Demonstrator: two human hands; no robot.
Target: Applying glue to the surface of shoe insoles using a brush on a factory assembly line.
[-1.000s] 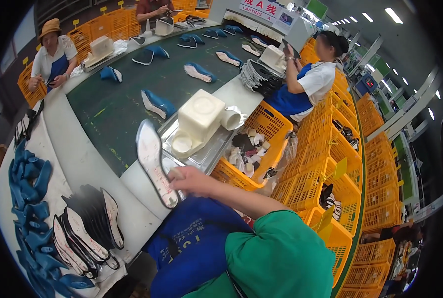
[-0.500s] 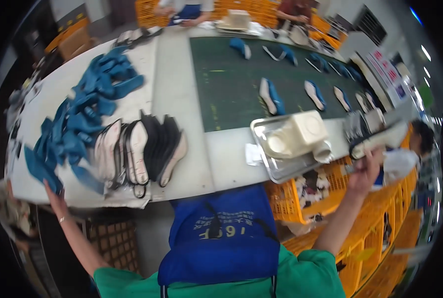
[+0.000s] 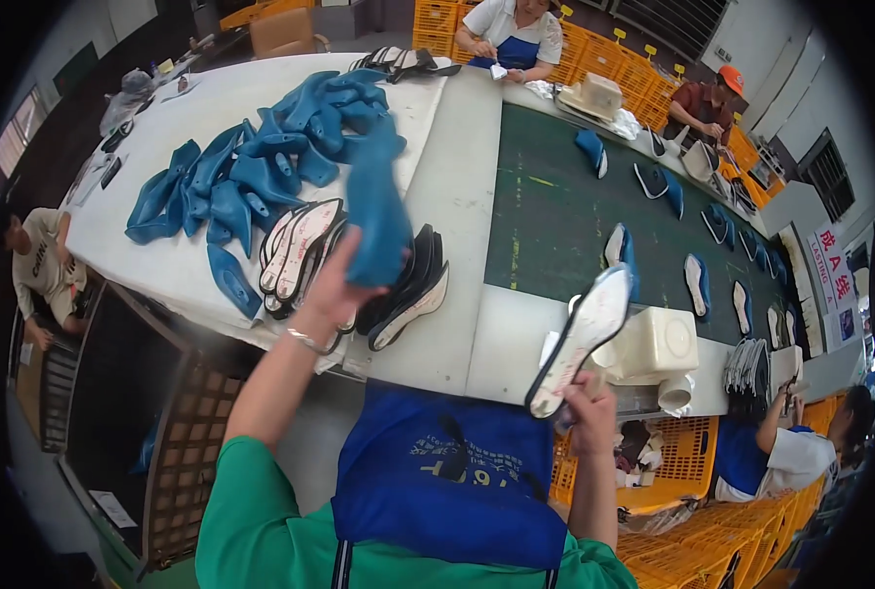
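Note:
My left hand [image 3: 331,292] is closed round a blue shoe last [image 3: 372,221], held up over the table and blurred by motion. In my right hand [image 3: 592,414] is an insole [image 3: 586,339] with a whitish face and dark edge, gripped at its lower end and tilted upward before the cream container. Beyond my left hand lies a heap of blue shoe lasts [image 3: 261,167]. Close by it, a row of pale-faced insoles [image 3: 298,245] and dark ones [image 3: 413,290] stands at the table's near edge, partly hidden by my left arm.
On the green conveyor belt [image 3: 545,211] lie several blue lasts with insoles. Right of my right hand stands a cream container [image 3: 663,344]. Yellow crates [image 3: 688,456] sit below the table. Co-workers [image 3: 521,44] work at the far side and the right; a seated person [image 3: 50,260] is at left.
My left hand has lifted a last from the table's left edge and brought it right. My right hand has drawn the insole in from the far right. The view has turned.

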